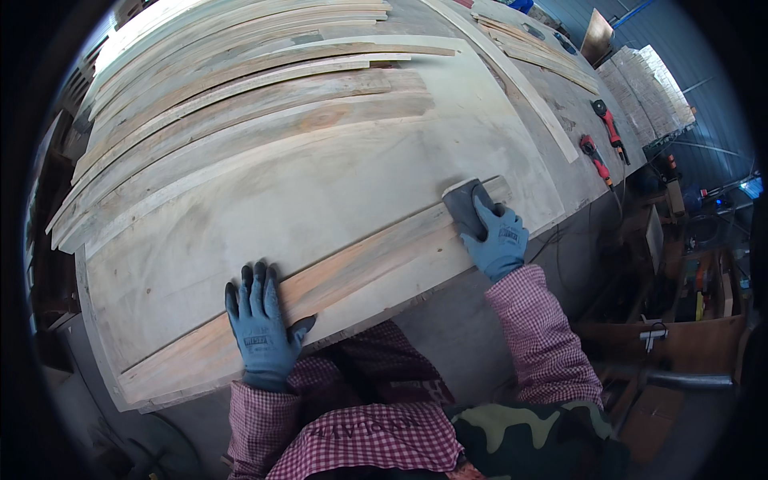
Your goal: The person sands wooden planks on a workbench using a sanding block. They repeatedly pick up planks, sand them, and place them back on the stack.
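A long, narrow wooden board (pixel 360 255) lies along the near edge of the worktable, with reddish and grey streaks in its grain. My left hand (pixel 261 327), in a blue-grey work glove, rests flat across the board toward its left end, fingers pointing away from me and thumb spread to the right. Near the board's right end, my gloved right hand (pixel 501 237) grips a dark grey sanding block (pixel 465 201). The block sits across the board's upper face; its underside is hidden.
Several wooden boards (pixel 252 114) lie side by side on the plywood-topped worktable (pixel 336 192). Two red and black corded power tools (pixel 595 159) lie at the table's right, near a long wooden strip (pixel 528 90). Stacked, wrapped material (pixel 645 96) stands beyond; a brown cardboard box (pixel 651 423) is below right.
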The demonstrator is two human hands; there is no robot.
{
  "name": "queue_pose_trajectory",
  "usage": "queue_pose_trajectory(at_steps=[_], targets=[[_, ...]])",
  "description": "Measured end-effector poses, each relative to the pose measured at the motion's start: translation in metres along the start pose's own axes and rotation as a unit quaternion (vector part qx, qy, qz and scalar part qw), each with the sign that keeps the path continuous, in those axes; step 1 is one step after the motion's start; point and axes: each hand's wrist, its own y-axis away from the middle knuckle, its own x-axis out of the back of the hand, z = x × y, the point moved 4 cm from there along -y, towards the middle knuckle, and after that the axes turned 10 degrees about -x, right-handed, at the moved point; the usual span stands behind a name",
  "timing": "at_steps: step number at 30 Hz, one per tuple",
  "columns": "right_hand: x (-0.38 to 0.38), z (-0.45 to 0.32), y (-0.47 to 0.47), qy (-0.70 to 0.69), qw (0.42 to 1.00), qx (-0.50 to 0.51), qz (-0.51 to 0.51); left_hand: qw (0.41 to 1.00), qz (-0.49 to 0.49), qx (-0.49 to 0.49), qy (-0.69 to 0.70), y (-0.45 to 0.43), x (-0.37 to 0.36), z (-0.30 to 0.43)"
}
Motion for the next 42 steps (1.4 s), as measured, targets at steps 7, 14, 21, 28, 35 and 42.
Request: queue_pose_trajectory(at_steps=[7,14,21,28,35,42], targets=[[-0.002,-0.03,0.03,0.021,0.999,0.03,-0.018,1.0,-0.019,-0.001,-0.017,0.002,-0.001,-0.002],[0.003,-0.051,-0.001,0.041,0.997,-0.063,-0.031,1.0,-0.028,-0.003,0.0,-0.001,-0.003,-0.002],[-0.008,-0.02,0.062,0.033,0.999,-0.024,-0.019,1.0,-0.018,0.014,0.019,0.002,0.001,-0.004],[0.009,-0.054,-0.011,0.093,0.989,-0.11,-0.018,0.999,-0.021,0.014,0.025,0.001,-0.001,-0.005],[-0.012,-0.033,0.044,0.081,0.996,0.004,0.03,0.999,-0.022,0.026,0.023,0.004,-0.002,-0.005],[0.003,-0.052,-0.032,0.099,0.984,-0.137,-0.055,0.999,-0.02,0.019,0.027,0.003,-0.001,-0.005]])
